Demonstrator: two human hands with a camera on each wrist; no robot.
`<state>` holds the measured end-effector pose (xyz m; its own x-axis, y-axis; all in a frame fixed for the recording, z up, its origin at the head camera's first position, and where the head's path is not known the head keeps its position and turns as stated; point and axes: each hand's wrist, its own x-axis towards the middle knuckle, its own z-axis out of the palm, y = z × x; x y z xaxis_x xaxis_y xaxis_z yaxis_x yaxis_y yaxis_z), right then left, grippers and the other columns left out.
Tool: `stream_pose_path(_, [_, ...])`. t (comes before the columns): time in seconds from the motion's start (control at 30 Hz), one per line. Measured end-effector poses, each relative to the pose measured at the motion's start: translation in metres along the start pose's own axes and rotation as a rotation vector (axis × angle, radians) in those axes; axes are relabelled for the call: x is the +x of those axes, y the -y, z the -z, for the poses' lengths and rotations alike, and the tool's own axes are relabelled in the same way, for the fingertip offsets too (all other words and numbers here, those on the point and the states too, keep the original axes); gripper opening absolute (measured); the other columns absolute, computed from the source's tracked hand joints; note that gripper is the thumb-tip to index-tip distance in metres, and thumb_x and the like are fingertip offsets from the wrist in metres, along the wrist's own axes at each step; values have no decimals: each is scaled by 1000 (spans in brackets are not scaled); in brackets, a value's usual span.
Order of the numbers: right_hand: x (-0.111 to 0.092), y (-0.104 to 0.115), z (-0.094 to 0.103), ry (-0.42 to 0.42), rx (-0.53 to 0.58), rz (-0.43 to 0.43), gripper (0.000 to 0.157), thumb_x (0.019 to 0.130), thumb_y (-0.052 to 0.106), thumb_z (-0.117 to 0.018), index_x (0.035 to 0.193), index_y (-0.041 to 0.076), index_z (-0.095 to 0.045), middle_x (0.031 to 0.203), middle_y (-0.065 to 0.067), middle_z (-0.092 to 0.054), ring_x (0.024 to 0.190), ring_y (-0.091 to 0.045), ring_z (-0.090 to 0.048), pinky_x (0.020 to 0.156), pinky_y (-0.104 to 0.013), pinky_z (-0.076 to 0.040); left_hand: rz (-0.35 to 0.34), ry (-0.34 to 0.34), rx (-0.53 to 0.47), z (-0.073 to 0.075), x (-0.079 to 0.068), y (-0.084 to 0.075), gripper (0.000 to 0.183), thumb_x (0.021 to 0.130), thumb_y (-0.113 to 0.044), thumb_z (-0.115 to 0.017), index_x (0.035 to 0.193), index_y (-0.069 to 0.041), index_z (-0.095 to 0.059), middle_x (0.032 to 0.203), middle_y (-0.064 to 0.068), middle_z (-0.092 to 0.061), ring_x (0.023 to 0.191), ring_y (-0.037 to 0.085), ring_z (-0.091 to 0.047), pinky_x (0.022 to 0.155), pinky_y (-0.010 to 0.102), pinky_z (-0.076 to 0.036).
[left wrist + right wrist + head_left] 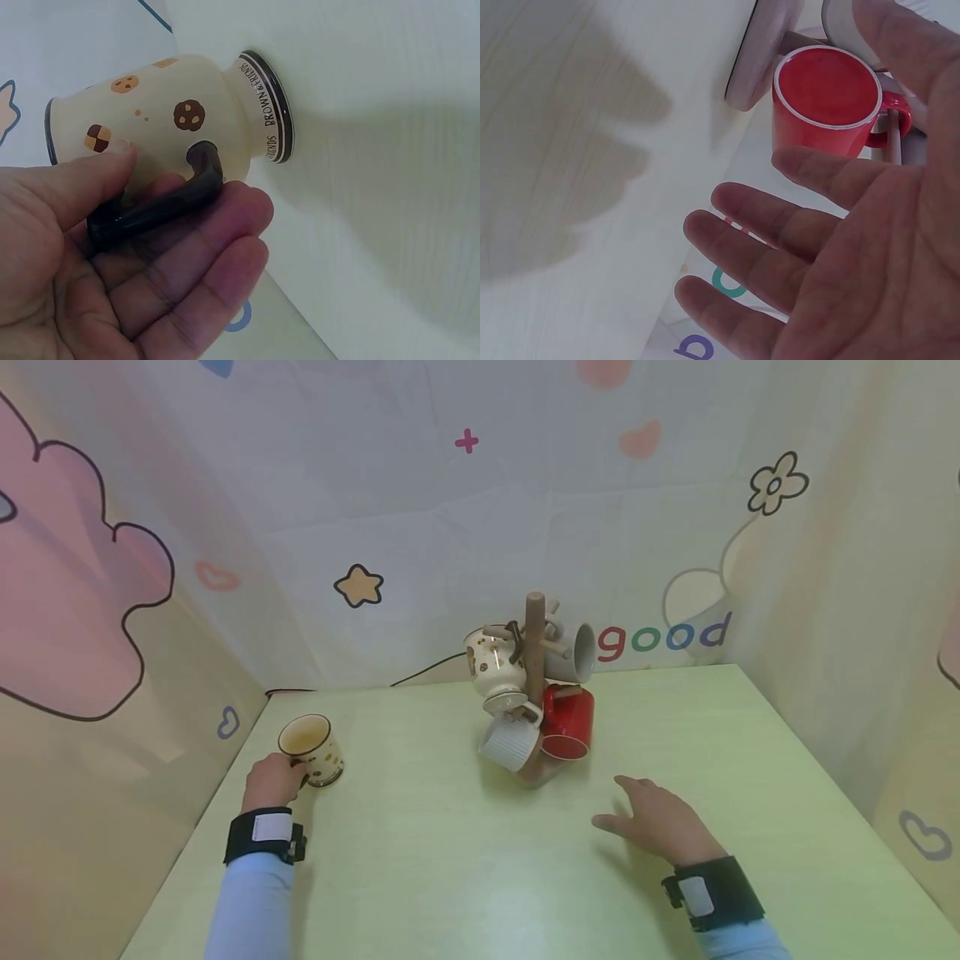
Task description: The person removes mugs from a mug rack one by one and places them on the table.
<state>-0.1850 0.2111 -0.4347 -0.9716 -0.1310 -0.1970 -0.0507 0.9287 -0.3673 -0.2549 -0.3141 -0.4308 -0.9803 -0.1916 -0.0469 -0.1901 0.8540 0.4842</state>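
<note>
At the left of the table, my left hand (272, 783) grips the dark handle of a cream cookie-patterned mug (324, 760). The left wrist view shows the mug (214, 105) with its banded base against the tabletop, the thumb by its side and fingers curled around the handle (161, 208). My right hand (663, 820) hovers over the table at the right, fingers spread, holding nothing. Nearest to it is a red mug (567, 727) on a wooden mug tree (535, 652); in the right wrist view the red mug (829, 86) appears beyond the fingertips.
Also on the tree hang a second cookie-patterned mug (495, 664), a ribbed white mug (510, 742) and a plain white mug (573, 652). The pale table (420, 860) ends at a printed curtain (420, 510) behind and at both sides. A thin black cable (427, 670) runs along the back edge.
</note>
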Motion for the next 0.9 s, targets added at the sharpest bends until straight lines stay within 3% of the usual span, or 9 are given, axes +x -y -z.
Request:
stream_pose_path(0.4, [-1,0,0,-8,-3,7,89,84,61,-69,139,-6,-49,131,-32,-55,122,-49,-51,95,-63,-43,-24,-11,34,1,-3,1,31,99,-17,-56,98,13,-64,71,13,-59,63,27,-54,54,35,-40])
stream_pose_path(0.57, [-1,1,0,-15,-7,19,88,84,60,-69,138,-7,-49,130,-33,-55,121,-50,-52,95,-62,-44,1,-19,57,3,-10,-3,35,99,-23,-58,88,11,-62,69,12,-54,63,27,-51,54,35,-38])
stream_pose_path(0.77, [0,1,0,-16,-8,25,88,84,60,-69,138,-7,-49,130,-33,-55,121,-50,-51,95,-63,-44,70,-87,92,10,-27,-13,49,97,-36,-62,63,-2,-52,55,4,-40,51,20,-42,46,30,-29])
stream_pose_path(0.9, [0,1,0,-17,-10,29,88,84,59,-69,138,-7,-49,130,-33,-55,121,-50,-51,95,-62,-44,98,-112,119,17,-36,-23,54,96,-41,-61,58,-5,-47,53,1,-34,48,17,-38,45,28,-26])
